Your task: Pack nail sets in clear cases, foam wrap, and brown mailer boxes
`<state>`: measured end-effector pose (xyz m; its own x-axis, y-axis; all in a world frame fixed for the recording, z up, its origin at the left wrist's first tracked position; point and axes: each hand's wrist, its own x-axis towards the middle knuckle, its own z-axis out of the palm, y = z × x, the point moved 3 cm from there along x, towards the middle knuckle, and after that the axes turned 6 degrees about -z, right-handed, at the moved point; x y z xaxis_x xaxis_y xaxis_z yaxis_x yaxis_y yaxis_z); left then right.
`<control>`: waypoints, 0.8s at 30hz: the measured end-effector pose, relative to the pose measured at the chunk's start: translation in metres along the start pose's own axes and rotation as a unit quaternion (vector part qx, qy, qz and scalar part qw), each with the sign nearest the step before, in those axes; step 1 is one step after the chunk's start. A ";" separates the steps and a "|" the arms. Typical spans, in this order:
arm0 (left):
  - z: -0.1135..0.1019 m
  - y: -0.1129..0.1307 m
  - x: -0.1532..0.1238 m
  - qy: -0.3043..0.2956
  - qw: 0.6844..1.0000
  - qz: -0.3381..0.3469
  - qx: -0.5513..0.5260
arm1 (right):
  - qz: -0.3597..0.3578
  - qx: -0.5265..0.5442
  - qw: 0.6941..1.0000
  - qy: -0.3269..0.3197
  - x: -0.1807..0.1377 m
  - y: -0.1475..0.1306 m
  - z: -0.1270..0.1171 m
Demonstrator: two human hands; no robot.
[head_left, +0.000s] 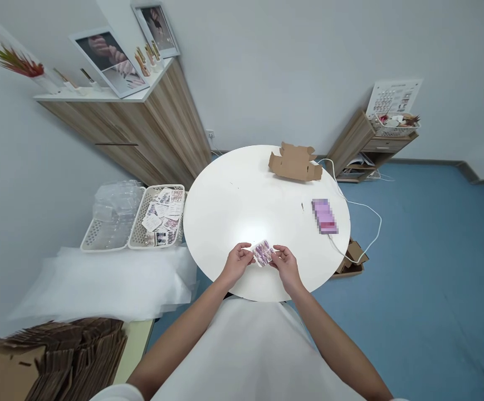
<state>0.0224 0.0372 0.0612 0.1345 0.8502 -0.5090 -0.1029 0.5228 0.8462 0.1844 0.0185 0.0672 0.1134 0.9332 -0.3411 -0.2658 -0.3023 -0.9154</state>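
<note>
A small card of purple press-on nails (262,253) is held over the near part of the round white table (220,195). My right hand (287,268) pinches its right edge between thumb and fingers. At the card's left edge, my left hand (236,265) is closed with thumb and fingertips on it. The nails lie in rows on the card and face up towards me. Farther back on the table sits an unfolded brown cardboard box (295,162). A phone with a blurred purple screen (324,216) lies to the right, joined to a white cable (362,205).
Left of the table stand a white basket of nail cards (141,243) and a basket with clear plastic packs (118,203). White foam sheets (112,284) and stacked flat cardboard boxes (78,356) are nearer me. A cardboard box (352,272) sits on the floor at right.
</note>
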 end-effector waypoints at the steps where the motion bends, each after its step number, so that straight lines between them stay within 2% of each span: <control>1: -0.001 -0.001 -0.002 -0.004 1.000 -0.005 -0.003 | -0.008 -0.007 1.000 0.005 0.001 -0.001 0.000; 6: 0.001 -0.001 -0.009 -0.050 0.998 -0.036 -0.004 | -0.026 -0.029 0.999 0.007 0.002 -0.007 0.004; 12: 0.006 -0.001 -0.004 -0.078 0.997 -0.021 -0.010 | -0.061 -0.096 0.993 0.012 0.006 -0.016 0.004; 15: 0.007 -0.002 0.002 -0.084 0.996 -0.008 0.010 | -0.040 -0.110 0.993 -0.001 0.011 -0.013 -0.003; 19: 0.009 -0.002 0.007 -0.054 0.997 0.019 0.053 | -0.013 -0.084 0.996 -0.013 0.015 -0.006 -0.017; 24: 0.017 0.001 0.007 -0.075 0.985 0.060 0.145 | 0.000 -0.080 0.997 -0.014 0.023 -0.006 -0.030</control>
<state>0.0406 0.0426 0.0608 0.2849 0.8748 -0.3919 0.1559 0.3611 0.9194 0.2172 0.0354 0.0584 0.0857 0.9377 -0.3367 -0.1087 -0.3272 -0.9387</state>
